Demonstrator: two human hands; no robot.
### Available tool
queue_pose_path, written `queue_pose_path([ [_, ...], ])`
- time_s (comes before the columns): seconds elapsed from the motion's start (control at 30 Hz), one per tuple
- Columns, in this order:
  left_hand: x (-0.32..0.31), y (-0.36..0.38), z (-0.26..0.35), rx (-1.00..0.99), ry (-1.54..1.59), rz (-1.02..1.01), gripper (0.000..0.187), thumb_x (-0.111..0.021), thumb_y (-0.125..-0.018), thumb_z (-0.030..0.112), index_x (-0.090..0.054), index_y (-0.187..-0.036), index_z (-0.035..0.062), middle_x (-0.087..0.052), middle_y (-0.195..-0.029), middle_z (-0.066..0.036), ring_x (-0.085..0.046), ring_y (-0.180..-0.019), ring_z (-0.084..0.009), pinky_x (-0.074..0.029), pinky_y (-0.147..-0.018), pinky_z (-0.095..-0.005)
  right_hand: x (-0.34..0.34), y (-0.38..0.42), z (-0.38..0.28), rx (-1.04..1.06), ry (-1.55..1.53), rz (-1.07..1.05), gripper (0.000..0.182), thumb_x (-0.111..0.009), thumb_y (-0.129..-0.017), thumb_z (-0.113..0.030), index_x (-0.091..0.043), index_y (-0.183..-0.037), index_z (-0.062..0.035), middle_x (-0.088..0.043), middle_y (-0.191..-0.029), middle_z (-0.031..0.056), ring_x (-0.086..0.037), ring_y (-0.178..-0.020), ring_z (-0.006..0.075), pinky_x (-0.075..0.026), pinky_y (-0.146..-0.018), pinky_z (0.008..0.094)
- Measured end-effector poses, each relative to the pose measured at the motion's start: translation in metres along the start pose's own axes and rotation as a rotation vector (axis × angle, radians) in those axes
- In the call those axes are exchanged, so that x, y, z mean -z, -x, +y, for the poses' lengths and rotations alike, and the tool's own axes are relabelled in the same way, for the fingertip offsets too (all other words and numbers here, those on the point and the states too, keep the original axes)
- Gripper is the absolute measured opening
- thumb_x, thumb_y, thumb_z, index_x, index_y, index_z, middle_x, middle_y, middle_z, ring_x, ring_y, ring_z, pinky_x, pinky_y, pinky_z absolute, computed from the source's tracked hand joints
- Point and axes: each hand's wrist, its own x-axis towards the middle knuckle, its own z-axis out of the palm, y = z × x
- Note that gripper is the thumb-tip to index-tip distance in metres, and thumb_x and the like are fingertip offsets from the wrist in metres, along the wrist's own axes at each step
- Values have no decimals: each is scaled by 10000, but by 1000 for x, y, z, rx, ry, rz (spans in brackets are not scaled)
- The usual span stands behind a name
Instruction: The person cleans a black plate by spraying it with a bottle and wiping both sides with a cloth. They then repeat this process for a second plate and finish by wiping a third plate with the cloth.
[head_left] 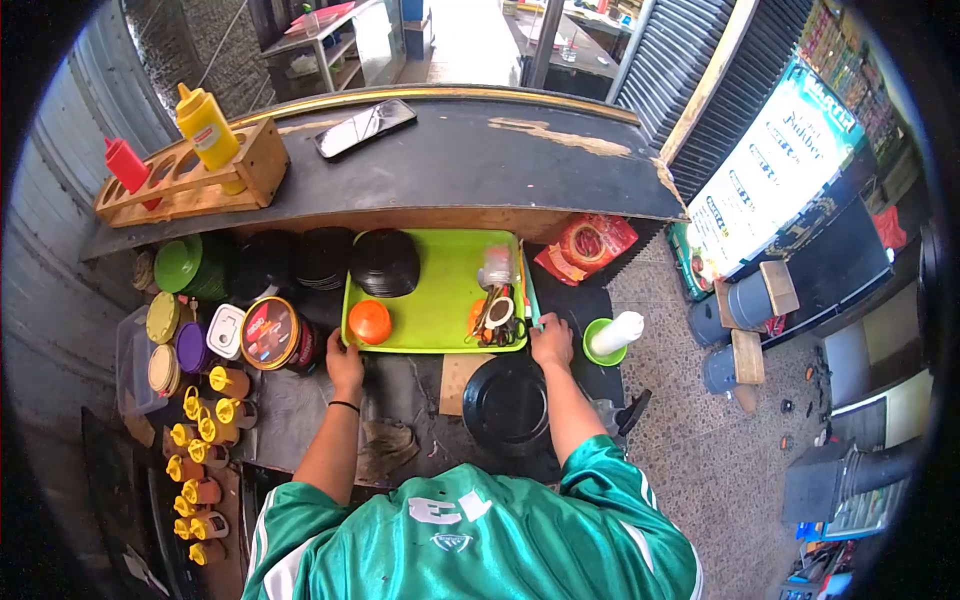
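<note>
Left hand (346, 368) curled on the near left corner of a green tray (435, 300), right hand (551, 342) grasping its near right corner, just beside a pale-blue edge (532, 299); undersides of both grips hidden. Held at opposite corners, probably for even balance. Located on the dark worktop (290, 410), under the raised counter (460, 165).

At the tray's far left, black bowls (385, 263), nested presumably to save room; near the left hand, a smooth, rounded orange piece (370, 322). Along the right side, clear plastic cups (498, 268) and jumbled utensils (497, 312), apparently grouped for handiness.

Just past the right hand, a green cup (600, 355) around a white tapered object (624, 328), likely for support. Nearer the body, a round, glossy black plate (507, 403), partly over flat brown cardboard (462, 382). Up on the counter, a wooden rack (265, 165) with round holes, likely against tipping, around a yellow squeeze bottle (207, 128).
</note>
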Motion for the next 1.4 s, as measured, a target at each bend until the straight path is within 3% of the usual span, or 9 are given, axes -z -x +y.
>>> queue_pose_path([
  [0.13, -4, -4, -1, 42, 26, 3, 496, -631, -952, -22, -560, -1443, -13, -706, -1286, -164, -703, -1138, -237, -544, -969, -344, 10, -2, -8, 3, 0, -68, 401, -739, -930, -233, -579, -1285, -137, -601, -1316, 174, -605, -1247, 407, -547, -991, 539],
  [0.2, -4, -6, 0, 31, 94, -38, 498, -618, -1013, 24, -511, -1499, 9, -685, -1246, -112, -677, -931, -147, -566, -739, -283, 4, -8, -5, -3, 10, -58, 391, -725, -934, -210, -571, -1282, -117, -609, -1303, 193, -621, -1223, 416, -555, -979, 536],
  [0.37, -9, -2, 13, -16, -44, 49, 533, -632, -945, 21, -581, -1475, 9, -728, -1300, -201, -726, -1140, -262, -537, -985, -366, 0, -5, 2, -27, 97, 57, 379, -677, -952, -135, -570, -1303, -37, -622, -1276, 246, -646, -1176, 444, -577, -957, 516],
  [0.6, -11, 3, 15, -46, -176, 59, 558, -657, -932, 37, -574, -1484, 23, -713, -1323, -222, -703, -1218, -328, -529, -1024, -408, -2, -5, 10, -47, 187, 128, 348, -661, -952, -94, -586, -1285, -20, -617, -1238, 242, -656, -1142, 439, -594, -929, 488],
  [0.77, -9, 9, 26, 9, -166, -11, 569, -596, -977, 30, -501, -1535, -28, -662, -1411, -221, -665, -1274, -284, -493, -1072, -356, 4, 2, 0, -1, 258, 234, 301, -681, -945, -142, -615, -1213, -22, -616, -1190, 201, -638, -1130, 411, -600, -875, 498],
  [1.0, -4, 0, 7, -8, 12, -134, 554, -538, -1018, -10, -456, -1564, -39, -643, -1440, -163, -638, -1260, -199, -482, -1056, -312, 6, -4, -33, 386, 103, 339, 316, -732, -917, -241, -664, -1174, -71, -611, -1200, 137, -566, -1208, 349, -501, -964, 526],
  [1.13, -6, -4, 5, -66, -30, -80, 562, -572, -968, 7, -528, -1528, 12, -709, -1349, -205, -695, -1229, -258, -509, -1034, -351, -8, -3, -74, 761, 49, 242, 481, -759, -888, -244, -671, -1335, -90, -593, -1385, 120, -507, -1370, 334, -417, -1101, 523],
  [1.33, -10, 2, 22, -28, -81, -68, 596, -548, -940, 2, -545, -1533, 65, -701, -1355, -221, -691, -1249, -295, -505, -1050, -370, -33, -8, -121, 835, 175, -58, 548, -702, -954, -403, -623, -1451, -184, -418, -1642, 138, -276, -1581, 334, -267, -1241, 589],
  [1.4, -11, 4, 29, 55, -150, -138, 583, -530, -987, -12, -463, -1566, -27, -640, -1462, -195, -641, -1312, -256, -466, -1090, -334, -33, -14, -127, 784, 292, -180, 589, -680, -966, -449, -588, -1501, -222, -354, -1690, 129, -177, -1620, 330, -188, -1275, 608],
])
